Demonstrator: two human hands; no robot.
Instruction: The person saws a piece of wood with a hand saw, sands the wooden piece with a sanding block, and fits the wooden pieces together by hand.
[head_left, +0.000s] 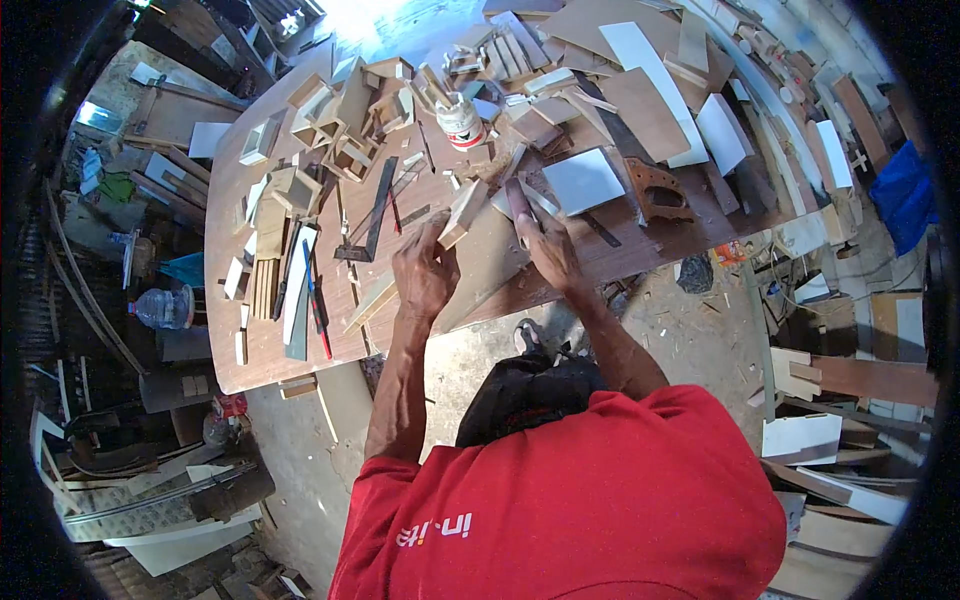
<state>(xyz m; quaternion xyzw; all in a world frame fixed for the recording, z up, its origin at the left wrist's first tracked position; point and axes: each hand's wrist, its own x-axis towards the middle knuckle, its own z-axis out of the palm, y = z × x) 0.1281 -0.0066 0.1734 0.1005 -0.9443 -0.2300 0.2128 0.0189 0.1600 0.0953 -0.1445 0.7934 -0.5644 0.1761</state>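
Observation:
My left hand [428, 265] is closed near the table's front edge, its fingers on the near end of a small pale wooden block [466, 214] that tilts up and away. To its right, my right hand [549, 252] grips a narrow dark brown bar [517, 200], whose exact kind I cannot make out. The bar points away from me, its far end beside a pale strip. A gap separates the bar from the block. Close to my left hand lie a black try square [378, 212] and a pale wood strip [372, 302].
The brown table [270, 350] carries small wooden boxes [352, 157], a white glue tub [461, 125], a handsaw [657, 190], a white panel [583, 181] and red and blue pens [316, 300]. Board offcuts [800, 438] crowd the right side; a water bottle [163, 308] stands left.

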